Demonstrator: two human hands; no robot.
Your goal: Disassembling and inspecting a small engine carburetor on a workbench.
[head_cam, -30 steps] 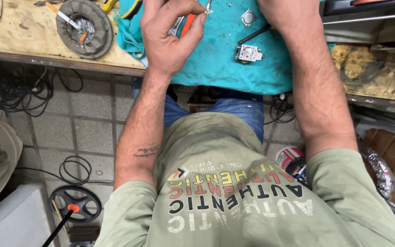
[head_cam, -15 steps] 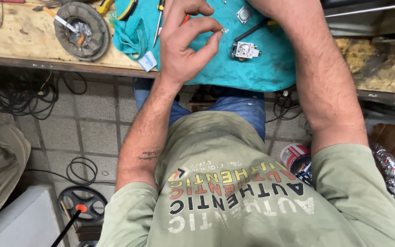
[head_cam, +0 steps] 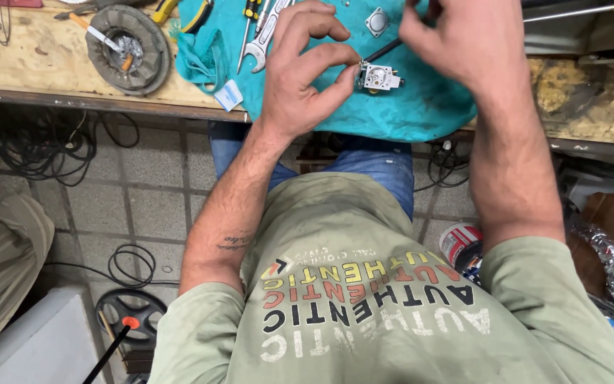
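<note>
Even, soft light fell on my wooden counter [head_cam: 30,64] and teal cloth [head_cam: 421,107], with no harsh glare. Under the counter the grey tiled floor [head_cam: 143,206] lay dimmer. My right hand [head_cam: 463,43] was slightly blurred; edges bowed outward.

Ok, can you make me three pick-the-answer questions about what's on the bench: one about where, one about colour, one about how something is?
1. Where does the small metal part lie?
A on the cloth
B on the floor
C in the round tray

2. What colour is the cloth?
A red
B teal
C white

3. How are the left hand's thumb and forefinger?
A spread flat
B curled toward each other
C in a fist

Answers: 1 A, cloth shows all round it. 2 B, it is blue-green. 3 B, their tips nearly meet beside the part.
</note>
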